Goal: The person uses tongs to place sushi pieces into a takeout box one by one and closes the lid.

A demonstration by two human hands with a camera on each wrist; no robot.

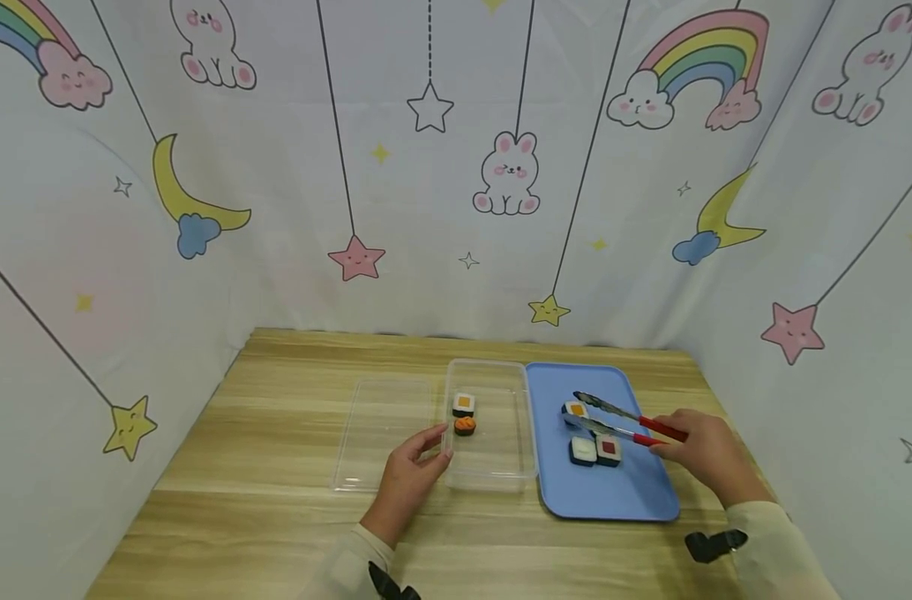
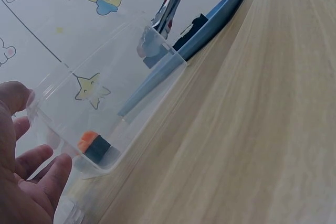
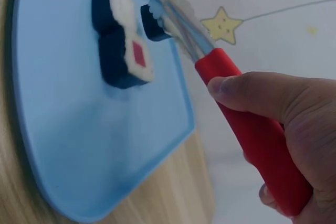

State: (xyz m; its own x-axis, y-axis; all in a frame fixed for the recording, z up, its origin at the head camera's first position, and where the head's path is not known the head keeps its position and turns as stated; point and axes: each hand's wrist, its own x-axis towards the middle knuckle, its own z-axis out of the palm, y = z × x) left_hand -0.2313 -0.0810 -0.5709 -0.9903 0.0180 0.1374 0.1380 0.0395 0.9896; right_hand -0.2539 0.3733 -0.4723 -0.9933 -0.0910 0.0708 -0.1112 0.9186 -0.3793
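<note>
My left hand (image 1: 413, 479) touches the left wall of a clear plastic container (image 1: 493, 477) with its fingertips, the fingers loosely bent. Inside the container, at its left side, are a toy sushi roll with a yellow-orange centre (image 1: 463, 403) and an orange-topped sushi piece (image 1: 465, 427). My right hand (image 1: 707, 450) grips red-handled metal tongs (image 3: 247, 135), whose arms are spread above a blue tray (image 1: 613, 496). Between the tong tips is another orange-centred roll (image 1: 574, 409), partly covered. A white-topped roll (image 1: 582, 451) and a red-centred roll (image 1: 608, 450) stand side by side nearer me.
A clear flat lid (image 1: 381, 433) lies on the wooden table (image 1: 276, 467), left of the container. The blue tray stands against the container's right side. A patterned white curtain (image 1: 426, 292) closes off the back and sides.
</note>
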